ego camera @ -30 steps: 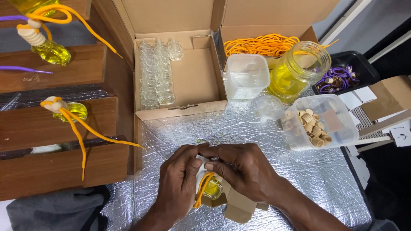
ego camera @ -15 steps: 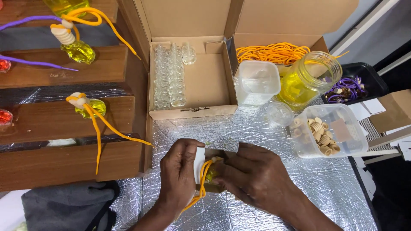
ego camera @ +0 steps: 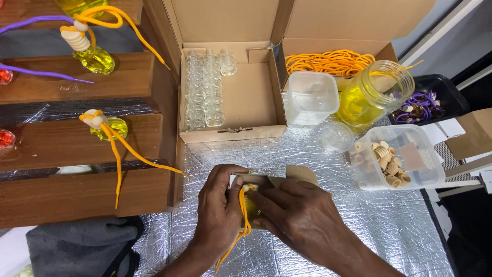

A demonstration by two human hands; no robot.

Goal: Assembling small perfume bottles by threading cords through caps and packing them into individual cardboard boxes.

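Hands [ego camera: 220, 215] [ego camera: 302, 215] | fingers closed on small box [ego camera: 256, 180] | bare foil [ego camera: 389, 225] rightward

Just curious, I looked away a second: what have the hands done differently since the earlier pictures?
Little changed. Both hands, left hand and right hand, keep hold of the small yellow bottle at the little brown box; its orange cord now trails down across the left hand. Jar, tubs and the tray of empty bottles stayed put.

Single head-worn view; the scene is seen steeply from above, facing forward across the foil-covered table [ego camera: 389, 231]. Both hands are framed close at bottom centre. Wooden shelves [ego camera: 77, 195] are caught at left, open cardboard boxes [ego camera: 241, 97] at top.
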